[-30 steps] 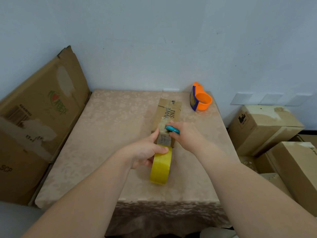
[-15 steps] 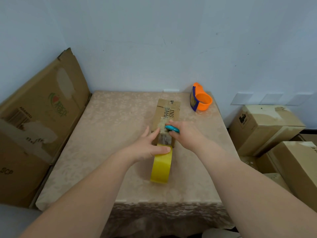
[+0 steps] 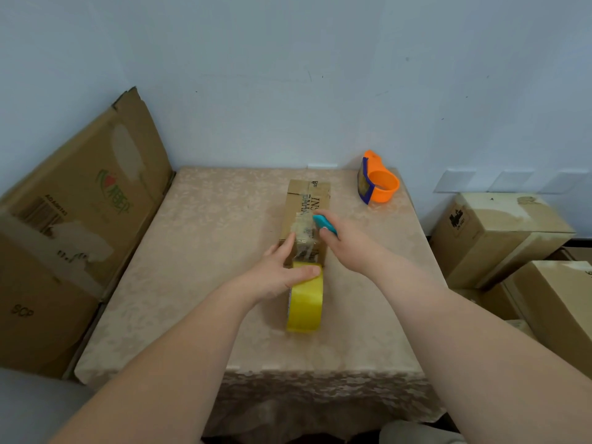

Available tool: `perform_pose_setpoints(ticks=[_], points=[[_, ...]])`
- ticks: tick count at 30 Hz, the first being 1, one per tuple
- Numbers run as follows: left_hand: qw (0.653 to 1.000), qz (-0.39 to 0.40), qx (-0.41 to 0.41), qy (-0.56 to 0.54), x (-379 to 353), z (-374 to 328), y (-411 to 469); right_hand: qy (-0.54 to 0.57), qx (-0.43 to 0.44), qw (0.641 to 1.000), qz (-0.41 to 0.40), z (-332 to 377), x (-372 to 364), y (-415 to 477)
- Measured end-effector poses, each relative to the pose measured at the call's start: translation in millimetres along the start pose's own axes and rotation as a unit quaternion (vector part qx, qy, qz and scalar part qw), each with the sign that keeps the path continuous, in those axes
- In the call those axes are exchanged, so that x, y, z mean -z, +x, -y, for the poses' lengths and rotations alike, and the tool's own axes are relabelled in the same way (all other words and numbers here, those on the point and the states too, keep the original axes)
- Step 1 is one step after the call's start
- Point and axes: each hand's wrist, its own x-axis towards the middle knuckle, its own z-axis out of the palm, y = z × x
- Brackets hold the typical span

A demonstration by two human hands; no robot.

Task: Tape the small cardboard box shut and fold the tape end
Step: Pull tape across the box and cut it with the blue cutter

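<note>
A small brown cardboard box [image 3: 308,200] lies lengthwise in the middle of the table, clear tape running along its top and down its near end. A yellow tape roll [image 3: 305,304] stands on edge right in front of the box. My left hand [image 3: 278,273] grips the top of the roll, its index finger against the box's near left corner. My right hand [image 3: 347,244] holds a small teal cutter [image 3: 324,224] beside the box's right edge, near the taped stretch.
The table [image 3: 198,251] has a beige patterned cloth. An orange tape dispenser [image 3: 378,185] stands at the back right. A flattened carton [image 3: 73,225] leans on the left; several cardboard boxes [image 3: 499,232] are stacked on the floor to the right.
My right hand with the teal cutter has drawn slightly right, off the tape on the box. My left hand stays on the yellow roll, its fingers shifting a little.
</note>
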Motion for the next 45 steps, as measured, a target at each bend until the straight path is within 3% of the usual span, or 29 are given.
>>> perform_pose_setpoints(ticks=[4, 12, 20, 23, 33, 39, 45], points=[[1.000, 0.004, -0.005, 0.005, 1.8, 4.8, 1.7, 0.000, -0.003, 0.999, -0.052, 5.6, 3.9, -4.4], [1.000, 0.016, -0.011, 0.008, 5.5, 6.6, 3.7, -0.081, -0.011, 0.996, 0.024, 14.0, 2.0, -14.2], [1.000, 0.019, -0.018, 0.000, 5.7, 8.7, 3.7, -0.135, 0.015, 0.989, 0.051, 16.0, 0.9, -14.2], [1.000, 0.018, -0.020, -0.008, 5.4, 10.0, 4.6, -0.145, 0.014, 0.988, 0.043, 19.2, 1.4, -11.1], [0.999, 0.023, -0.021, -0.031, 4.6, 9.9, 5.1, -0.138, -0.003, 0.982, 0.130, 27.7, 12.9, -8.9], [0.999, 0.025, -0.018, -0.029, 5.9, 9.9, 4.3, -0.216, 0.014, 0.971, 0.097, 31.7, 10.3, -7.2], [0.999, 0.022, -0.019, -0.025, 6.1, 11.1, 5.3, -0.223, 0.045, 0.970, 0.080, 30.3, 4.6, -4.3]])
